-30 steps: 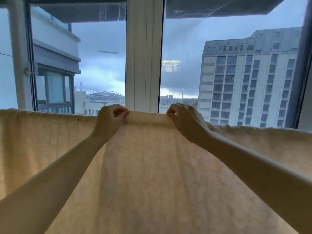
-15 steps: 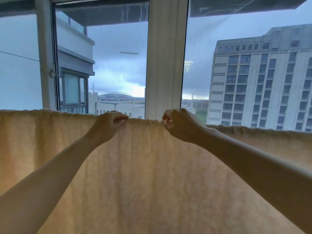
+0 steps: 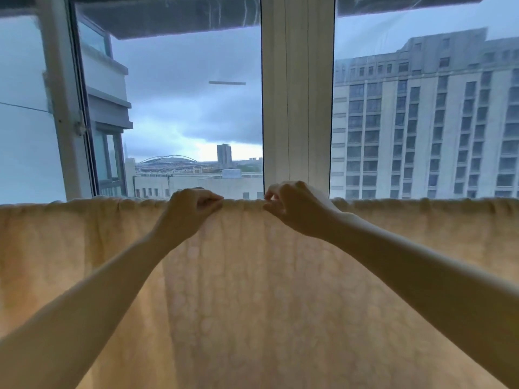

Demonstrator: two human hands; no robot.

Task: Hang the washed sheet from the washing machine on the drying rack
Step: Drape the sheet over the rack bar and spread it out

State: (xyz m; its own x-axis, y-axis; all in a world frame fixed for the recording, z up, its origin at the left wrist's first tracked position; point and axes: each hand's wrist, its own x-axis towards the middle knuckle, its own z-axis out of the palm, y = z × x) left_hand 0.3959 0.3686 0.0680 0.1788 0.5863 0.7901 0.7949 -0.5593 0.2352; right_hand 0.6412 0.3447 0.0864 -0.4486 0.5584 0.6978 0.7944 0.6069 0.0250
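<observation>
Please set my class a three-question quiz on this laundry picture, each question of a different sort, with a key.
1. True or false: the sheet spans the whole width of the view.
2. What does the left hand pinch? A) the sheet's top edge B) its bottom hem C) a clothes peg
3. Short answer: which hand is in front of the white window post?
Key: 1 true; 2 A; 3 the right hand.
</observation>
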